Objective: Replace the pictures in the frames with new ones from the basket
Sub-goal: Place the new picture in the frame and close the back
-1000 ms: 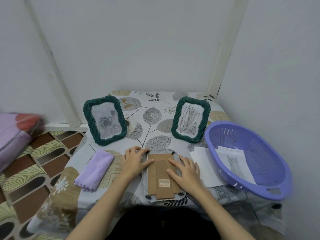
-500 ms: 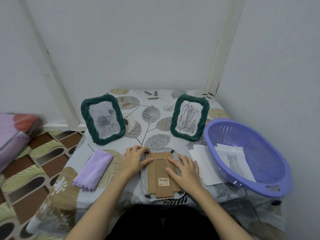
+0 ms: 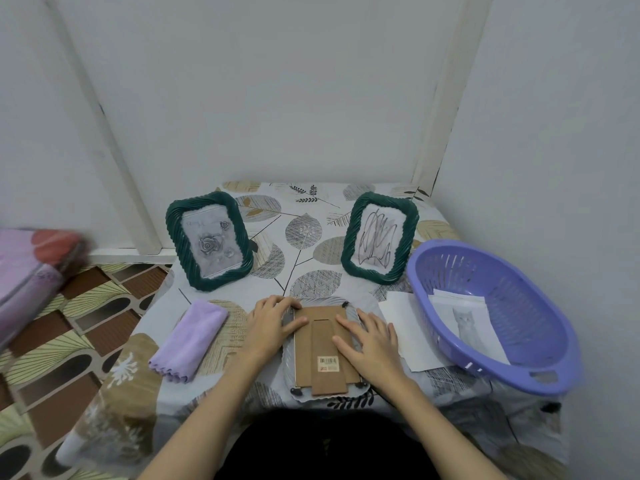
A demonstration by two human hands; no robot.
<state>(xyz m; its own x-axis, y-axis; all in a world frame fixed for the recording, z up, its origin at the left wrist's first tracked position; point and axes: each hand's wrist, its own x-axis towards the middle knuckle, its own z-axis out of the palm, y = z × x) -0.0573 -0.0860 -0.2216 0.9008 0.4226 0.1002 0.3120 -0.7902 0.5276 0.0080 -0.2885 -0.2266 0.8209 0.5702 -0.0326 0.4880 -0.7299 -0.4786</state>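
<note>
A clear-rimmed picture frame (image 3: pixel 325 355) lies face down at the table's near edge, its brown cardboard back and stand facing up. My left hand (image 3: pixel 272 323) rests on the frame's upper left corner, thumb on the cardboard. My right hand (image 3: pixel 369 341) lies flat on the right side of the back, fingers spread. Two green frames stand upright behind: one with a rose picture (image 3: pixel 209 240) at the left, one with a scribble drawing (image 3: pixel 379 237) at the right. A purple basket (image 3: pixel 540 379) at the right holds sheets, the top one a cat picture (image 3: pixel 465 323).
A folded lilac cloth (image 3: pixel 188 341) lies left of my left hand. A blank white sheet (image 3: pixel 398 317) lies between the face-down frame and the basket. The table with its leaf-patterned cover (image 3: pixel 304 233) stands in a corner between white walls. A pink bundle (image 3: pixel 31 275) sits far left over the patterned floor.
Both hands stay on the back of the face-down frame with only slight finger shifts. The view has tilted a little.
</note>
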